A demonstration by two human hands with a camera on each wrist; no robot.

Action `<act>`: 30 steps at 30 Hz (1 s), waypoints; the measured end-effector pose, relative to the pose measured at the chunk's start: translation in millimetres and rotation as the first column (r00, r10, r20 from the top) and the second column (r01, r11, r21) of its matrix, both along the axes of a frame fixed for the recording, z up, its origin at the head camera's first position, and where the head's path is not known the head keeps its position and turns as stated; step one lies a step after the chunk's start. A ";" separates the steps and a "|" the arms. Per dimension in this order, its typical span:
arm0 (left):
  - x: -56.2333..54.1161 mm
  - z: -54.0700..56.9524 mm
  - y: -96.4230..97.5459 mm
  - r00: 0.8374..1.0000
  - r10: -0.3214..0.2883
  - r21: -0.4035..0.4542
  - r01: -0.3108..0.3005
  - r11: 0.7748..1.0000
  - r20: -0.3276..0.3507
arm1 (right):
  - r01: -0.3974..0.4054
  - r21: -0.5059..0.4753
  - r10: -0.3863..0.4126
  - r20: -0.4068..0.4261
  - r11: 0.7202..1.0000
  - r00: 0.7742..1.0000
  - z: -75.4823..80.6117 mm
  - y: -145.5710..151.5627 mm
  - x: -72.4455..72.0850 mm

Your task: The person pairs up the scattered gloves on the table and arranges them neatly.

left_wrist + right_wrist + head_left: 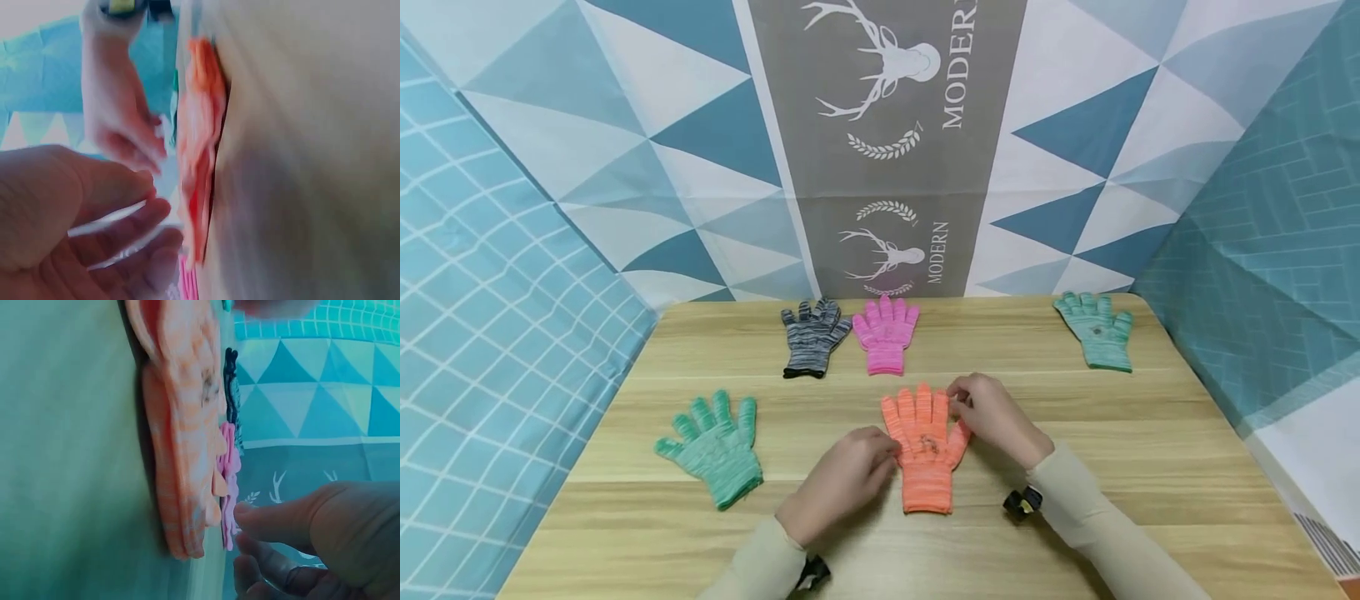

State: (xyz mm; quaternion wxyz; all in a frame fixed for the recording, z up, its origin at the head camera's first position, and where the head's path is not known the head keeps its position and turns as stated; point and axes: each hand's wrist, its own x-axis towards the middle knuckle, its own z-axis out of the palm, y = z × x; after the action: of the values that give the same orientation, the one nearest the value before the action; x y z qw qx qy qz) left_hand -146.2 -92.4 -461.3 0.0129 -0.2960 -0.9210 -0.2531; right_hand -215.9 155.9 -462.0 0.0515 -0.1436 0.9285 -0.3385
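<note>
An orange knit glove point(927, 467) lies flat on the wooden table, fingers pointing away from me, with a dark smudge on its palm. My left hand point(844, 479) is at its left edge; the left wrist view shows the loosely bent fingers point(128, 228) near the glove, holding nothing. On the opposite side, by the glove's thumb and fingertips, is my right hand point(996, 417). Its thumb point(275, 519) and fingers are apart and grip nothing in the right wrist view. Whether either hand touches the fabric is hard to tell.
A green glove point(718, 454) lies at the left. Farther back are a grey-and-black glove point(810, 337) and a pink glove point(886, 333), side by side. Another green glove point(1097, 332) sits near the back right corner. Patterned cloth point(880, 192) stands behind the table.
</note>
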 end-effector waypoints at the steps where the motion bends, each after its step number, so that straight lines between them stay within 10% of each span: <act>1: -3.8 -0.3 -2.0 0.999 0.033 0.003 -0.033 0.999 -0.015 | -0.015 0.001 0.015 0.000 1.000 1.000 -0.1 1.4 5.1; 9: -30.2 2.1 -5.6 0.989 0.134 -0.019 -0.135 0.991 -0.061 | -0.216 0.016 0.216 -0.049 0.976 0.975 -4.0 -4.7 46.3; 19: -55.8 -2.8 -1.3 0.976 0.217 -0.084 -0.217 0.973 -0.004 | -0.401 0.181 0.434 -0.219 0.898 0.874 -8.0 -17.0 75.7; 30: -71.5 -12.7 4.7 0.964 0.261 -0.102 -0.255 0.962 0.045 | -0.378 0.208 0.405 -0.112 0.902 0.907 -9.1 -19.4 82.8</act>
State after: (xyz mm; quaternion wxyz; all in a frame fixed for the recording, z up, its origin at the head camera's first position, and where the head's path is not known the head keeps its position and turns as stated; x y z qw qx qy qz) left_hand -217.7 -87.7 -474.0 0.0051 -0.1664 -0.9627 -0.2135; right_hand -133.1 136.5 -471.1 0.0605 -0.3477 0.9086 -0.2232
